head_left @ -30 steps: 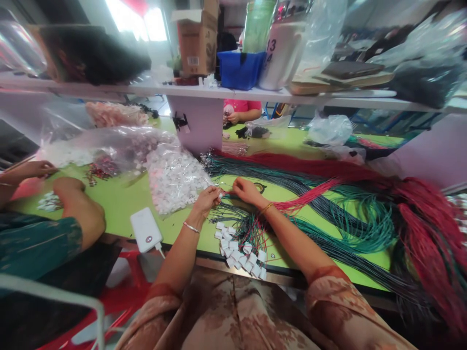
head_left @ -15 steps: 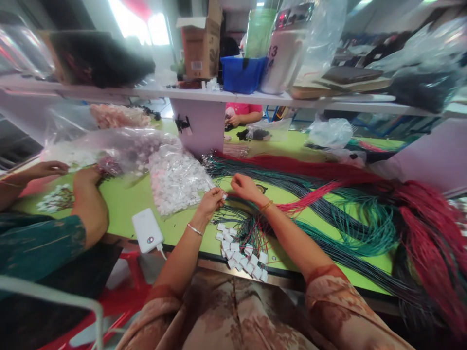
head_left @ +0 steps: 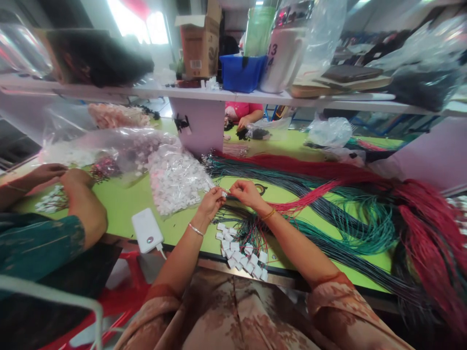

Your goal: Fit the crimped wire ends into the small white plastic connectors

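Note:
My left hand [head_left: 211,202] pinches a small white connector housing [head_left: 224,194] between thumb and fingertips. Right beside it, my right hand [head_left: 248,194] is closed in a pinch, fingertips almost meeting the connector; whatever thin thing it grips is too small to make out. Below both hands lies a pile of white connectors [head_left: 237,255] with red, green and dark wires attached. Bundles of dark wires [head_left: 302,187], red wires [head_left: 314,167] and green wires [head_left: 368,221] stretch to the right. Left of my hands rests a clear bag of white housings [head_left: 178,180].
A white power bank [head_left: 147,230] with a cable lies at the table's front edge. At left, a co-worker's arm [head_left: 85,209] reaches over the table. A shelf [head_left: 146,91] spans the back, carrying a blue bin [head_left: 242,73] and a cardboard box [head_left: 200,46]. Another person [head_left: 246,114] sits opposite.
My right hand has come left and slightly down, up to the connector in my left hand, which stays nearly still. The left co-worker's hands have drawn together, and the person opposite has moved a hand.

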`<state>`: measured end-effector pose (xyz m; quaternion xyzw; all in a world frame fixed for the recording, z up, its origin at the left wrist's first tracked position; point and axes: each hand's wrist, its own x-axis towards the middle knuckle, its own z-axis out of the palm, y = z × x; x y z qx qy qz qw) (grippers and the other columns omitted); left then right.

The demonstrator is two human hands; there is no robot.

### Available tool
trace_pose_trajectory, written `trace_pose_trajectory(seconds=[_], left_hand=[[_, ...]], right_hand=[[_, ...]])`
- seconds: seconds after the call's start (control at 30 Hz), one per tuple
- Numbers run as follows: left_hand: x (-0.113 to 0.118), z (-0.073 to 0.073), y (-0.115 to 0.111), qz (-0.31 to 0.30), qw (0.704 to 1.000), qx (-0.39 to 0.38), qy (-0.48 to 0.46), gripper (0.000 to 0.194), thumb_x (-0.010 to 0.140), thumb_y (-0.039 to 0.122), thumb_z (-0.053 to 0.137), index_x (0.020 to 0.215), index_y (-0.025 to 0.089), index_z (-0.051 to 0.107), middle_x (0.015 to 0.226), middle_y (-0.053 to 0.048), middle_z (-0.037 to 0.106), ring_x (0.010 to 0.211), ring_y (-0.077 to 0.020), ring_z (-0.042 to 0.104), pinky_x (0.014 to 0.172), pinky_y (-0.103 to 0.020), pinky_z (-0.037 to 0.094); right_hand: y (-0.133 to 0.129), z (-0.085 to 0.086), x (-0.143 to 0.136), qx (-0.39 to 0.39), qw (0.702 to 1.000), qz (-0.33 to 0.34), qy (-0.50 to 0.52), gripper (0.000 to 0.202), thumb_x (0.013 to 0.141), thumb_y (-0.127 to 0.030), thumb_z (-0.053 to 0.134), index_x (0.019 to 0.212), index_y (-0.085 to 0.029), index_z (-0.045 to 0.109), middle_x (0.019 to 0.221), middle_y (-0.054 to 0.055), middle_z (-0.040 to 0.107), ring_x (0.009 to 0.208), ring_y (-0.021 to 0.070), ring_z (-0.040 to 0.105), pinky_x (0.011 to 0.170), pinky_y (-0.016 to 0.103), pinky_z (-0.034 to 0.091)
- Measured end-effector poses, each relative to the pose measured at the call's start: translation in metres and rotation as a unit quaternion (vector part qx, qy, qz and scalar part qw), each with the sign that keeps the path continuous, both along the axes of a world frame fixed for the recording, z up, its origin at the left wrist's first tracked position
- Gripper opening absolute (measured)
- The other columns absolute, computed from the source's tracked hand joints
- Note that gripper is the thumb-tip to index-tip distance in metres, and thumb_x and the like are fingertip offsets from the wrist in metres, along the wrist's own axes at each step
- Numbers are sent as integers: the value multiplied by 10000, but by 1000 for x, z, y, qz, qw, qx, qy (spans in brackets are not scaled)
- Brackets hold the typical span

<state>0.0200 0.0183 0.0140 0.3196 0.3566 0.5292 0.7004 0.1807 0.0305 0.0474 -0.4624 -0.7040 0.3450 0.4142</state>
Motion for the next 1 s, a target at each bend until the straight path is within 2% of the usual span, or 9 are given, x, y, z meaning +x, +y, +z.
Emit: trace_pose_trajectory(seconds=[0.1,0.2,0.57,0.83,1.0], left_hand=[[1,-1,1,-2,1000,-8,-12,257,707,274,768,788,134,568,731,8,596,548,-49,507,525,-187,401],[1,-1,1,-4,1000,-4,-18,260,702,270,771,784,132,566,723,5,598,555,-53,515,528,-186,406],[4,-1,-1,36,999,13,-12,273,661,268,796,774,128,590,707,4,617,549,-48,512,524,-174,407],[9,-5,0,77,995,24,62,284,675,336,776,753,129,598,636,23,580,521,-50,488,496,-178,374],[7,-8,2,91,992,23,86,321,661,377,777,767,124,612,628,18,584,508,-53,481,489,-185,370]], right_hand=[[-4,-15,4,-2,1000,-17,-16,154,698,-287,519,618,-161,558,592,-23,535,566,98,434,569,223,354],[-7,-20,4,-8,999,-21,-31,147,693,-278,509,616,-162,556,582,-28,523,552,94,412,547,219,334],[-9,-25,3,23,998,-46,-45,130,694,-262,522,615,-162,550,558,-33,493,527,90,380,520,219,286],[-12,-26,-11,13,999,-33,-11,212,740,-341,523,612,-172,516,539,-38,451,529,94,359,525,224,292],[-10,-22,-10,23,999,9,-38,226,783,-341,501,650,-161,536,599,-15,524,571,100,409,559,218,326]])
